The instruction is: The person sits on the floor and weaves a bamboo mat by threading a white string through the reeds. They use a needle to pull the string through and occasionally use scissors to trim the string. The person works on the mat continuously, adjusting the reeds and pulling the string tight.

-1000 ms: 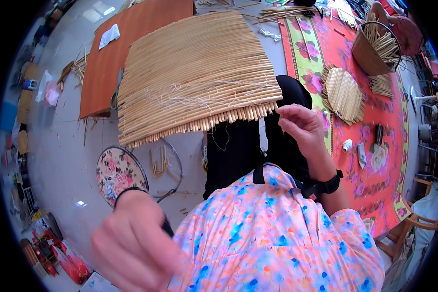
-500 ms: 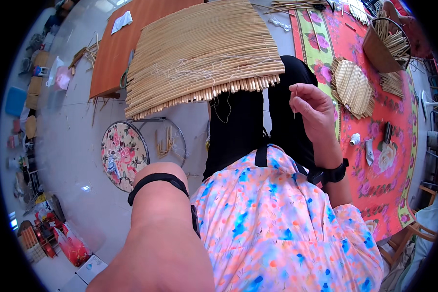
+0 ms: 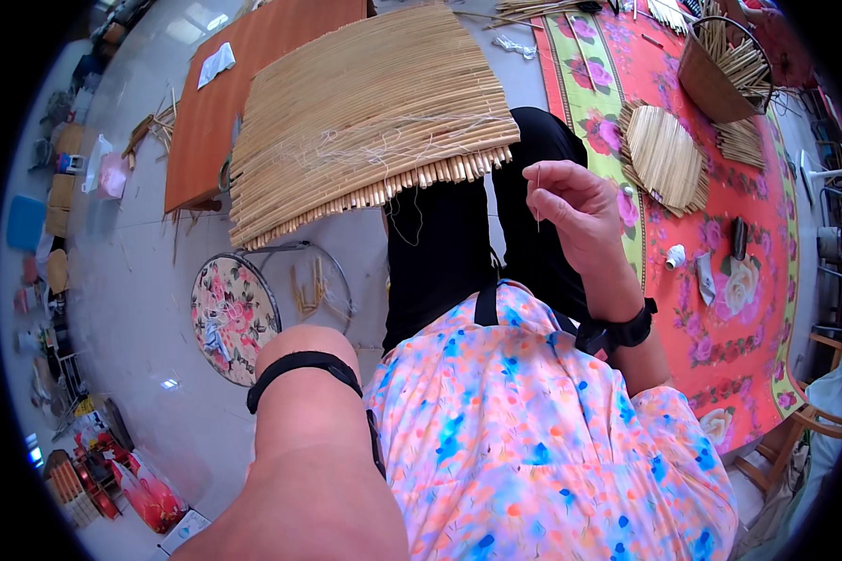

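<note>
My right hand (image 3: 575, 210) is raised beside my knee, thumb and forefinger pinched on a thin upright needle (image 3: 538, 224). My left forearm (image 3: 318, 439) reaches up from the lower edge, with a black band near its rounded end. Beyond that bend the left hand and its fingers are hidden. In front of my knees lies a mat of thin straw-coloured stalks (image 3: 365, 103) set side by side. Loose pale thread (image 3: 346, 150) tangles across its near part, and a strand (image 3: 416, 229) hangs below the uneven near edge. My right hand is apart from the mat.
A reddish-brown table (image 3: 192, 168) stands under the mat's left side. On the floor is a round flowered stool (image 3: 234, 318). To the right, a red flowered cloth (image 3: 674, 355) bears an oval stalk mat (image 3: 664, 159), a basket of stalks (image 3: 706, 79) and a white thread spool (image 3: 675, 256).
The whole view has shifted slightly, with the mat and right hand now a little further left in the picture. The needle stays pinched in my right hand.
</note>
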Tool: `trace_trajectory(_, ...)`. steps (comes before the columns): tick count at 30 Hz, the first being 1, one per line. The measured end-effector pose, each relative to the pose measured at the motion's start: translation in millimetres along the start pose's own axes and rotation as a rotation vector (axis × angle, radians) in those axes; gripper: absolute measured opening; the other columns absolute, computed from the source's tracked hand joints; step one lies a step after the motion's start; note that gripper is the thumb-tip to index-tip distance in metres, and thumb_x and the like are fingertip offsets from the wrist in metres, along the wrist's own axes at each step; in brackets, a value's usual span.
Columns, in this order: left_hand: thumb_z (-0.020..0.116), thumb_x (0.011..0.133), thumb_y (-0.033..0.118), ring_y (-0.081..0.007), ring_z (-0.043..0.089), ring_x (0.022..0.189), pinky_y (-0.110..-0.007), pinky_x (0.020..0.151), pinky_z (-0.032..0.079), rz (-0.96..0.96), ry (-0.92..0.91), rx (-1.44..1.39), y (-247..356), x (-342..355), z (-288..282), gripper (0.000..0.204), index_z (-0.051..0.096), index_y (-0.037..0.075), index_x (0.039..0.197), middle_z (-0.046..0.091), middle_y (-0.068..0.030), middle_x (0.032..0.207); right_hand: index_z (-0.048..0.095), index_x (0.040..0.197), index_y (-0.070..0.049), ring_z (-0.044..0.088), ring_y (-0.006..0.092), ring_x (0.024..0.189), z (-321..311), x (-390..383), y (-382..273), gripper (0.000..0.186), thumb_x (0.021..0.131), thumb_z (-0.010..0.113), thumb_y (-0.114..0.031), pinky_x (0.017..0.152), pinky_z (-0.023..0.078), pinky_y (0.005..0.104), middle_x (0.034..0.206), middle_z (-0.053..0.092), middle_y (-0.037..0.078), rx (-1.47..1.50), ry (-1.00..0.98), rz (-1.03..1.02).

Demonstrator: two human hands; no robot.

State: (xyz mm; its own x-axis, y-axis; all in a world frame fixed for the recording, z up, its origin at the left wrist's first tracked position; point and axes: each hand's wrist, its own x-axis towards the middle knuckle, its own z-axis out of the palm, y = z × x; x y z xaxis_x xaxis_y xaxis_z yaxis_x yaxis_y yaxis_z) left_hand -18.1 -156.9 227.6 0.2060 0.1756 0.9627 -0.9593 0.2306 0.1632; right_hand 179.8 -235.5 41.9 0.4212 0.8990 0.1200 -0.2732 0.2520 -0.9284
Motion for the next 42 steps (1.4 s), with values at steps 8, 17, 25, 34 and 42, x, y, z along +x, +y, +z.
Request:
trace_trajectory(8,0.045,0.063,-0.017,-0.0174,0.047,0.045,-0.032,0.063,0.054,-0.022,0.120,-0.200,5,-8,8,0.024,0.050,0.001,0.049,0.045,-0.0091,0.049,0.062,0.104,0.001,0.056,0.0050,0.073,-2,1,3,0.021,0.082,0.063,-0.002,0.064,0.045,0.0180,0.083,0.061,0.000,0.010,0.009,0.015)
trace_trajectory(17,0.062,0.076,0.014,-0.0183,0.038,0.040,-0.049,0.083,0.044,-0.825,-0.084,0.429,-12,-86,-80,0.033,0.042,0.006,0.051,0.038,-0.0036,0.047,0.062,0.103,0.001,0.056,0.0050,0.073,-15,-1,5,0.021,0.082,0.064,-0.003,0.061,0.044,0.0177,0.084,0.061,0.001,0.026,0.015,-0.015)
trace_trajectory(25,0.057,0.078,0.031,-0.0315,0.059,0.058,-0.052,0.089,0.042,-1.425,-0.907,1.110,-42,-193,-77,0.032,0.059,0.004,0.062,0.058,-0.0128,0.056,0.061,0.103,0.002,0.054,0.0048,0.070,-19,1,5,0.022,0.082,0.063,-0.003,0.059,0.043,0.0176,0.081,0.060,0.001,-0.001,-0.004,0.009)
trace_trajectory(34,0.065,0.077,0.014,-0.0127,0.053,0.055,-0.027,0.052,0.041,-1.432,-0.203,0.818,-34,-145,-120,0.015,0.057,0.002,0.076,0.053,-0.0064,0.064,0.061,0.103,0.002,0.054,0.0049,0.070,-25,-6,6,0.022,0.082,0.063,0.000,0.060,0.043,0.0172,0.081,0.059,0.001,-0.060,0.005,-0.007)
trace_trajectory(42,0.062,0.076,0.016,-0.0284,0.059,0.072,-0.038,0.066,0.047,-1.218,-0.074,1.760,-67,-157,-167,0.014,0.061,0.003,0.078,0.059,-0.0140,0.079,0.062,0.103,0.001,0.053,0.0031,0.072,-14,-12,9,0.021,0.082,0.061,0.003,0.060,0.042,0.0157,0.083,0.058,-0.001,-0.024,0.001,0.061)
